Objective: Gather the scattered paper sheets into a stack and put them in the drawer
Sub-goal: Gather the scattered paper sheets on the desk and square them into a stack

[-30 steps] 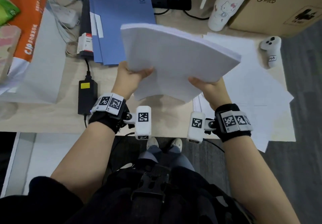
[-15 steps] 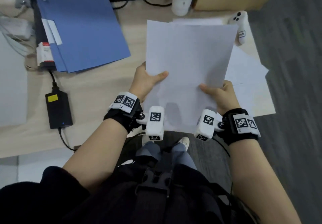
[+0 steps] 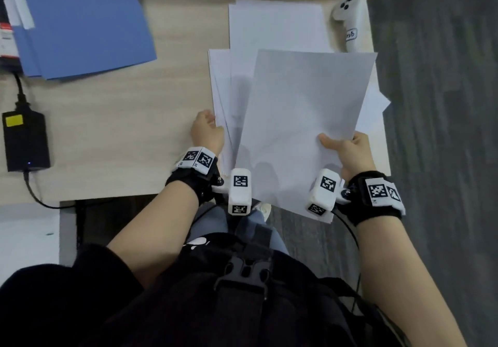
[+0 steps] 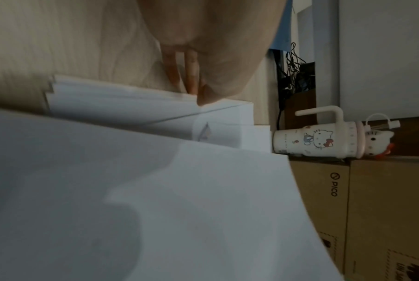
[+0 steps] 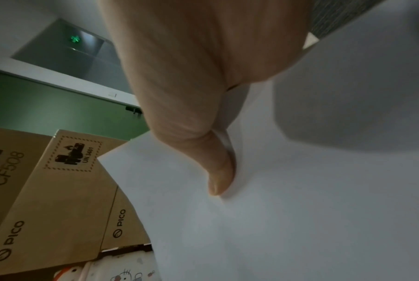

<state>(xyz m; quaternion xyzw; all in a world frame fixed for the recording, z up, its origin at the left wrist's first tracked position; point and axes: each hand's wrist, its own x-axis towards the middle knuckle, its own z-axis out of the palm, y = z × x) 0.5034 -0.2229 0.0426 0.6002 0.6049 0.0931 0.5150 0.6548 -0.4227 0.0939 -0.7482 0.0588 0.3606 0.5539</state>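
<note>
My right hand point(image 3: 347, 152) holds a stack of white paper point(image 3: 304, 120) by its near right corner, thumb point(image 5: 218, 171) pressed on top, above the desk's right end. Under it, loose white sheets point(image 3: 275, 25) lie fanned on the desk. My left hand point(image 3: 207, 131) is at the left edge of those loose sheets point(image 4: 122, 102). Its straight fingers point(image 4: 191, 76) touch the paper's edge on the desktop. Whether they reach under a sheet is hidden. No drawer is in view.
A blue folder point(image 3: 80, 20) lies at the back left and a black power adapter point(image 3: 25, 141) at the far left. A white controller point(image 3: 349, 20), a cartoon-cat bottle point(image 4: 323, 138) and cardboard boxes point(image 5: 47, 190) stand behind the sheets. Carpet floor point(image 3: 444, 131) lies right of the desk.
My left hand let go of the stack and dropped to the loose sheets on the desk. The right hand alone now holds the stack, lowered and shifted right.
</note>
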